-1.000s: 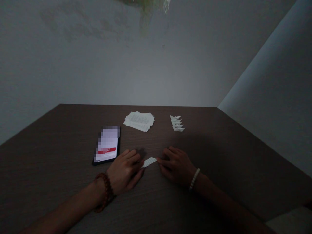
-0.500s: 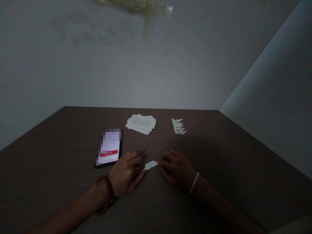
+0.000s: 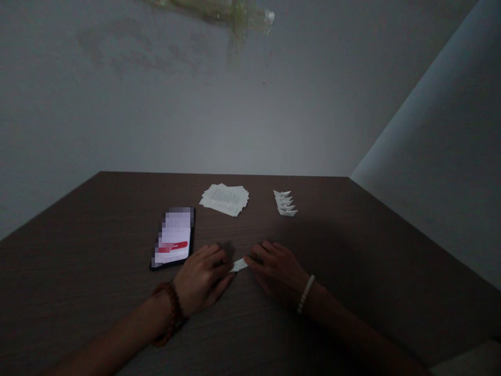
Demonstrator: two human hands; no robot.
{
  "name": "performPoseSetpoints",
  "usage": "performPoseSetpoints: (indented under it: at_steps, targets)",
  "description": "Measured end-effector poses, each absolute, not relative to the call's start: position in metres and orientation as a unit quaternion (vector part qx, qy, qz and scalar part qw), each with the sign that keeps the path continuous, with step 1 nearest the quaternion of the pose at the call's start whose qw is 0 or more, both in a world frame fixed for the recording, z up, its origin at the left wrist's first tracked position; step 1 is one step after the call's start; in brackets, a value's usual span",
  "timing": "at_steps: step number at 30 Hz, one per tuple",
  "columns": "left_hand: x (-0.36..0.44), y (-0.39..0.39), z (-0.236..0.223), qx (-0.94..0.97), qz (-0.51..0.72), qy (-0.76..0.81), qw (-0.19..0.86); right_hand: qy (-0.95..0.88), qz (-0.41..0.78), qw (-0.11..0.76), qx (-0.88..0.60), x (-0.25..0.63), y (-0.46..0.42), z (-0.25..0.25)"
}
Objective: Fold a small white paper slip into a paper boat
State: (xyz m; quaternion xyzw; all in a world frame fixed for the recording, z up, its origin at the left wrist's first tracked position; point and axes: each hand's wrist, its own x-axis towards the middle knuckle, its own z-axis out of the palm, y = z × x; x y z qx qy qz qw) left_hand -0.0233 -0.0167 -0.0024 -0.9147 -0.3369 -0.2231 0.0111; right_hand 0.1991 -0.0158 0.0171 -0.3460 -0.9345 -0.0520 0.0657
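A small folded strip of printed paper [image 3: 240, 265] lies between my two hands, low over the table. My left hand [image 3: 205, 275], with a brown bead bracelet at the wrist, pinches the strip's left end between thumb and fingers. On the other end, the fingers of my right hand [image 3: 276, 269] are closed over the paper and cover part of it; a pale bead bracelet circles that wrist. Beyond the hands stand several small folded paper boats [image 3: 286, 203] in a close row. A loose stack of printed paper sheets [image 3: 224, 199] lies to their left.
A phone [image 3: 174, 237] with its screen lit lies just left of my left hand. The dark wooden table [image 3: 117, 193] runs back to a grey wall [image 3: 250, 115] with a stained patch. Another wall surface [image 3: 442, 156] slants along the right side.
My right hand has shifted left and its fingers now cover more of the paper strip. The left hand stays nearly where it was. The whole view has moved slightly.
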Motion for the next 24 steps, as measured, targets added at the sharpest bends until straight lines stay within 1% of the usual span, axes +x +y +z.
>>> performPoseSetpoints:
  at_steps: [6, 11, 14, 20, 24]
  targets:
    - [-0.022, -0.020, 0.003, -0.911, -0.234, -0.335, 0.059, -0.941, -0.102, 0.045, -0.318, 0.190, -0.019, 0.018]
    - [-0.021, -0.020, 0.005, -0.905, -0.228, -0.347, 0.088, -0.940, -0.084, 0.064, -0.325, 0.188, -0.017, 0.021]
    - [-0.021, -0.018, 0.003, -0.905, -0.230, -0.347, 0.087, -0.927, -0.036, 0.105, -0.357, 0.190, -0.013, 0.019]
    - [-0.021, -0.015, 0.002, -0.899, -0.246, -0.351, 0.085, -0.883, 0.078, 0.220, -0.407, 0.190, -0.004, 0.005]
    - [-0.022, -0.014, 0.003, -0.891, -0.266, -0.363, 0.058, -0.862, 0.115, 0.265, -0.417, 0.187, -0.002, 0.000]
